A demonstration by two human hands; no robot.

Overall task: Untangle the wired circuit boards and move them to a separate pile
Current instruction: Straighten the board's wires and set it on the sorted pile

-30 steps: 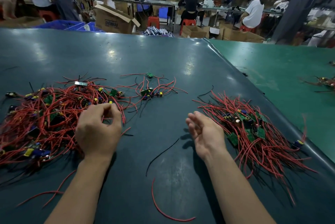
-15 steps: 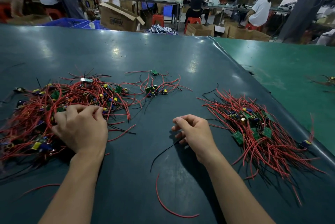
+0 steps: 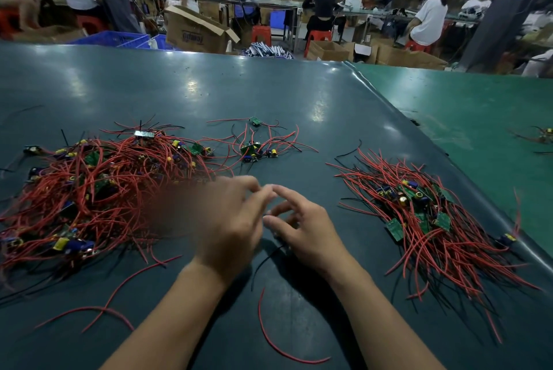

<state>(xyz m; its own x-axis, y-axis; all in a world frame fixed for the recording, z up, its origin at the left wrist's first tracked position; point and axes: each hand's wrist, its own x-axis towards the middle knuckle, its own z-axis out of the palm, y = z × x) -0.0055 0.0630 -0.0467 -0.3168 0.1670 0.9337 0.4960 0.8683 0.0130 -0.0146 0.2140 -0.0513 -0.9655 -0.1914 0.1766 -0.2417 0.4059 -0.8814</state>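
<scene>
Hands met mid-table, nothing lifted yet

Head view: half a second back the left hand (image 3: 230,220) lay on the near edge of the tangled pile (image 3: 101,190) at left; now it has swung right, blurred with motion, to meet the right hand (image 3: 302,229) over the bare table (image 3: 269,100) between piles. Fingers of both hands loosely curled, tips almost touching; a loose black wire (image 3: 266,259) runs out from under the right hand, but whether either hand pinches it I cannot tell. No board visibly held. Sorted pile (image 3: 434,220) sits well apart at right, a small cluster (image 3: 254,151) far of the hands. Judgement: the left hand came away from the tangle without a board, so no fresh board is on its way across.
</scene>
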